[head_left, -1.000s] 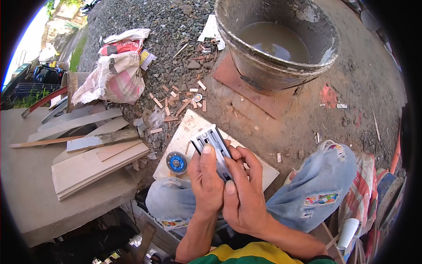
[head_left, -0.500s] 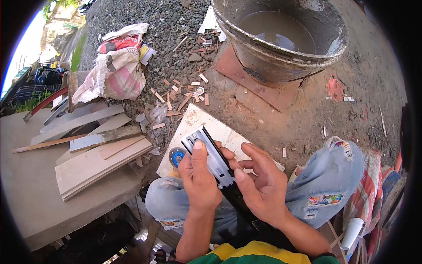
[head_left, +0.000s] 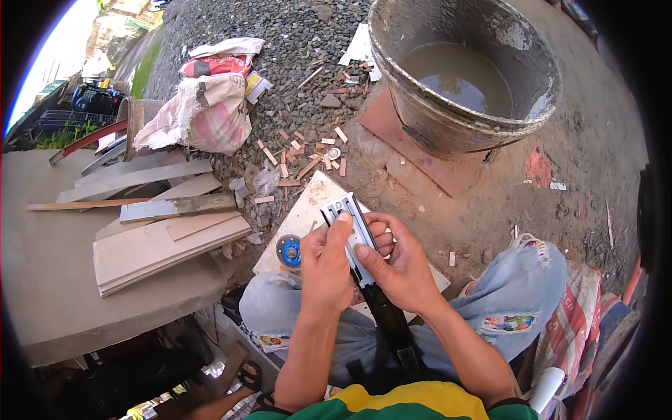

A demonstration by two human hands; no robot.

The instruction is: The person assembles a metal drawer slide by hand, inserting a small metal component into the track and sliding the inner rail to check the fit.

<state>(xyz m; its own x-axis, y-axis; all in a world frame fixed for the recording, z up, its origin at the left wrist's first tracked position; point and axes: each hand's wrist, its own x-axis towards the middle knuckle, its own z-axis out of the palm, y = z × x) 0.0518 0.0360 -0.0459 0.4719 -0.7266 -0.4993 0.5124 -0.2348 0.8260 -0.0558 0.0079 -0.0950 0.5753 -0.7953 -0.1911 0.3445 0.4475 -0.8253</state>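
Observation:
A metal drawer slide (head_left: 360, 234), silver on its face and dark along the edge, is held up between my two hands over my lap. My left hand (head_left: 325, 262) grips its left side, thumb lying on the silver face near the upper end. From the right, my right hand (head_left: 406, 269) closes round it, its thumb pressed on the face lower down and its fingers curled behind. A long black section (head_left: 385, 315) runs from the slide's lower end toward my body. Beneath is a pale board (head_left: 315, 199), with a blue-centred disc (head_left: 289, 250) beside my left hand.
A large mortar-caked tub (head_left: 448, 133) of murky water stands ahead on a reddish slab (head_left: 399, 143). Small wood offcuts (head_left: 308, 166) litter the gravel. Stacked boards (head_left: 168, 248) lie on a concrete ledge (head_left: 56, 315) at left, with a torn sack (head_left: 210, 115) beyond.
My right hand's raised, loose fingers have curled round the slide, its thumb now on the face. The slide stands more steeply and reaches a little higher. The view has shifted slightly.

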